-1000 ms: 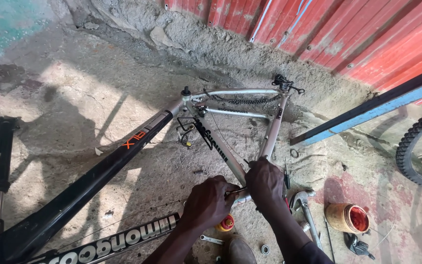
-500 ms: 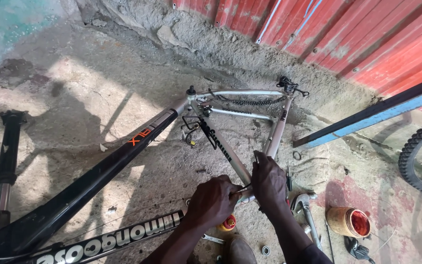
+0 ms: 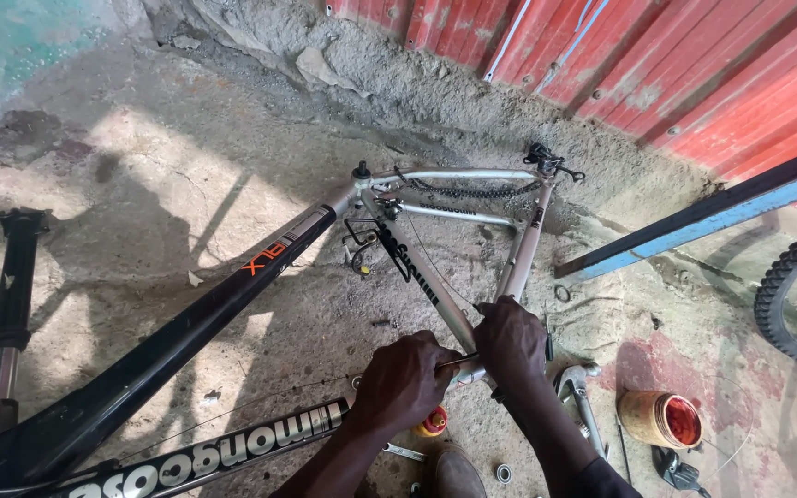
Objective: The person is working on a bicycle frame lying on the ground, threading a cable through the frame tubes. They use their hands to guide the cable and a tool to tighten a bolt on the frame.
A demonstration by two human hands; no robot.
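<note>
Low in the frame's centre, both the left hand (image 3: 403, 383) and right hand (image 3: 511, 339) have fingers closed around a thin tool (image 3: 454, 361) at the bicycle frame (image 3: 232, 290), which lies on the concrete floor (image 3: 140, 184).

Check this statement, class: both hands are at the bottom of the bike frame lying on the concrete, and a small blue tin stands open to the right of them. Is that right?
Not quite. The head view shows both hands, left and right, at the bottom of the bike frame, but the open tin to their right is orange-red inside with a rusty brown wall, not blue.
</note>
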